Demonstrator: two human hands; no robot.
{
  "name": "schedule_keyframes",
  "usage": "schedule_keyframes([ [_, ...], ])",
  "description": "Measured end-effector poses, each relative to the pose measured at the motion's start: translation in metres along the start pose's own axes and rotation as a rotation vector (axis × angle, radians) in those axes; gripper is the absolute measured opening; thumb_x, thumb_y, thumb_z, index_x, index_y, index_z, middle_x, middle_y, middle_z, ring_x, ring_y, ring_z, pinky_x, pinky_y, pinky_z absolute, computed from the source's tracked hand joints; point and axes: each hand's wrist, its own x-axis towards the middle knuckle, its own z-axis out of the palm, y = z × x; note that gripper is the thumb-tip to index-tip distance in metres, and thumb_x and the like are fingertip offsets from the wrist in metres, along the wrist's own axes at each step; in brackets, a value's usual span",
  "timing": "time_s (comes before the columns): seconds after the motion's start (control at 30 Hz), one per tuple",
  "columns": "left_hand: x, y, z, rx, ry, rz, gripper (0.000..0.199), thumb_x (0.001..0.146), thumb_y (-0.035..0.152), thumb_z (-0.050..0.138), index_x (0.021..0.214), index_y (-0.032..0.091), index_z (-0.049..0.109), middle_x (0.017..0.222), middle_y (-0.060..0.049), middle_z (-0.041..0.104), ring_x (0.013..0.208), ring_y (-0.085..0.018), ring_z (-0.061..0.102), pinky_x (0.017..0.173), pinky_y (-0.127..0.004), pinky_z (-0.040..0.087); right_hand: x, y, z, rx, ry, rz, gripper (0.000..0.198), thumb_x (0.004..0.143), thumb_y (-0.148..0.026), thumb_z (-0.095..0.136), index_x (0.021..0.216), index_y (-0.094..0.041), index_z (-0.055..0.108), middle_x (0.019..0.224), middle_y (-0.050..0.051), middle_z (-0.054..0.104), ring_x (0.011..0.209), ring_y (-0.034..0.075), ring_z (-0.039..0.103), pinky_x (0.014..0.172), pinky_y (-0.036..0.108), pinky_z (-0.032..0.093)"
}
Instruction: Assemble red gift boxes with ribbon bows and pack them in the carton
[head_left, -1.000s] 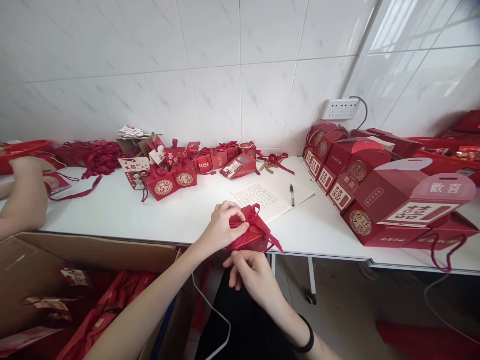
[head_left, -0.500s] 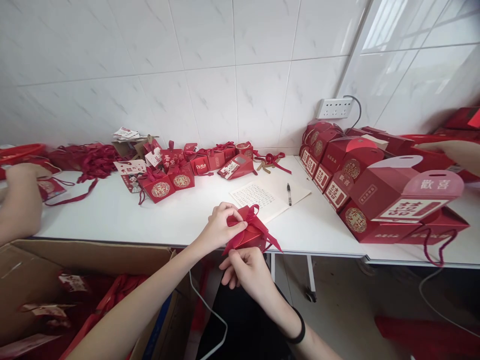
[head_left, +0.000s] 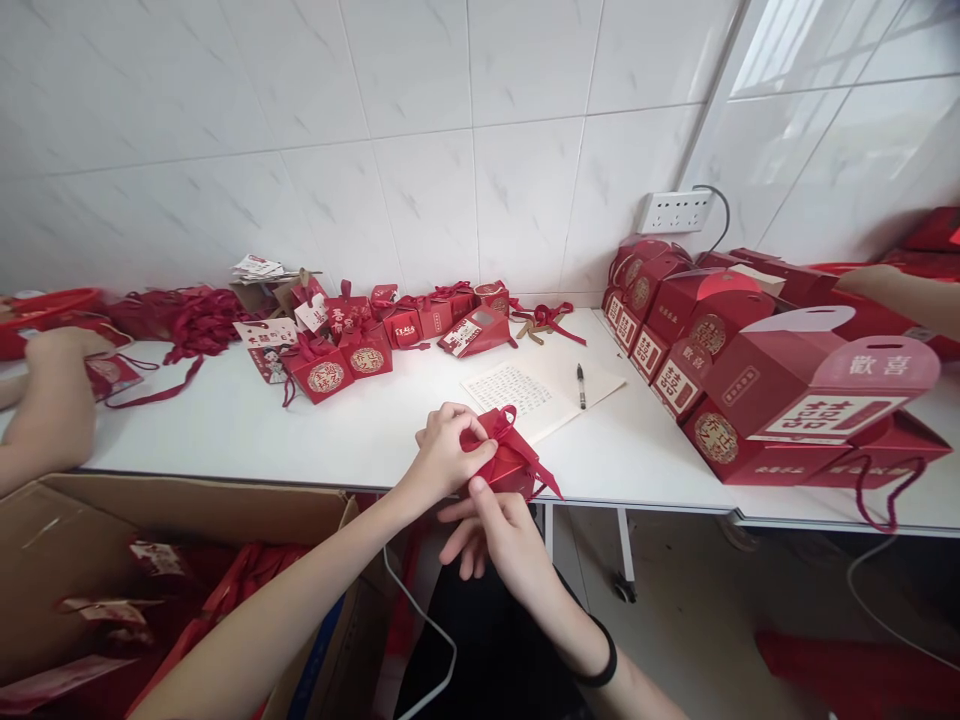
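A small red gift box (head_left: 516,465) with a red ribbon bow (head_left: 510,432) on top stands at the front edge of the white table. My left hand (head_left: 450,445) pinches the ribbon between thumb and fingers at the box's left side. Just in front of the box is my right hand (head_left: 502,530), one fingertip up against the box's near side and its other fingers apart below the table edge. Part of the ribbon is hidden by my left hand. A black band (head_left: 604,650) circles my right wrist.
An open notebook (head_left: 540,390) with a pen (head_left: 580,385) lies behind the box. Several small red boxes (head_left: 322,375) stand along the wall; larger red boxes (head_left: 780,450) are stacked at right. A carton (head_left: 187,490) stands lower left. Other people's arms (head_left: 56,390) reach in at both sides.
My right hand has risen slightly, its fingers more spread and a fingertip closer to the box. The ribbon end under my left hand is less visible. My left hand keeps its pinch.
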Motion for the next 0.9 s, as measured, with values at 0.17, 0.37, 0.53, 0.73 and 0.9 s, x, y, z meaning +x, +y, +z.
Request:
schedule_keyframes([
  [0.17,0.000,-0.002,-0.002,-0.037,-0.009,0.013,0.008,0.074,0.025,0.060,0.070,0.020,0.057,0.104,-0.001,0.053,0.110,-0.023,0.045,0.099,-0.048,0.029,0.000,-0.003,-0.004,0.040,0.025,0.000,0.074,0.069,-0.079,0.047,0.071,-0.007,0.064,0.053,0.010,0.061,0.034,0.010,0.047,0.033,0.017,0.033],
  [0.37,0.000,-0.005,-0.002,-0.086,-0.018,0.017,0.009,0.074,0.027,0.061,0.069,0.020,0.061,0.104,-0.003,0.053,0.110,-0.024,0.047,0.100,-0.045,0.031,-0.003,0.002,-0.005,-0.075,-0.032,-0.079,0.049,0.081,-0.056,0.046,0.064,-0.012,0.059,0.048,0.004,0.058,0.035,0.008,0.045,0.037,0.016,0.035],
  [0.53,0.003,-0.011,0.001,-0.144,-0.012,0.071,0.014,0.075,0.031,0.060,0.067,0.020,0.063,0.103,-0.004,0.054,0.108,-0.023,0.049,0.101,-0.044,0.031,-0.006,0.003,-0.007,-0.190,-0.066,-0.103,0.040,0.085,-0.041,0.040,0.062,-0.014,0.058,0.047,0.003,0.058,0.036,0.008,0.046,0.038,0.015,0.034],
  [0.73,0.004,-0.011,0.001,-0.162,-0.004,0.077,0.015,0.074,0.031,0.060,0.065,0.020,0.064,0.102,-0.004,0.055,0.106,-0.023,0.050,0.101,-0.042,0.033,-0.010,0.004,-0.005,-0.221,-0.109,-0.129,0.037,0.085,-0.034,0.039,0.060,-0.015,0.056,0.045,0.001,0.056,0.036,0.009,0.047,0.040,0.016,0.039],
  [0.9,0.004,-0.007,0.000,-0.146,-0.019,0.054,0.014,0.074,0.030,0.060,0.064,0.020,0.065,0.102,-0.004,0.056,0.106,-0.023,0.049,0.101,-0.044,0.032,-0.019,0.003,-0.002,-0.310,-0.195,-0.136,0.035,0.087,-0.025,0.038,0.060,-0.014,0.057,0.047,0.001,0.057,0.038,0.009,0.049,0.043,0.017,0.040],
])
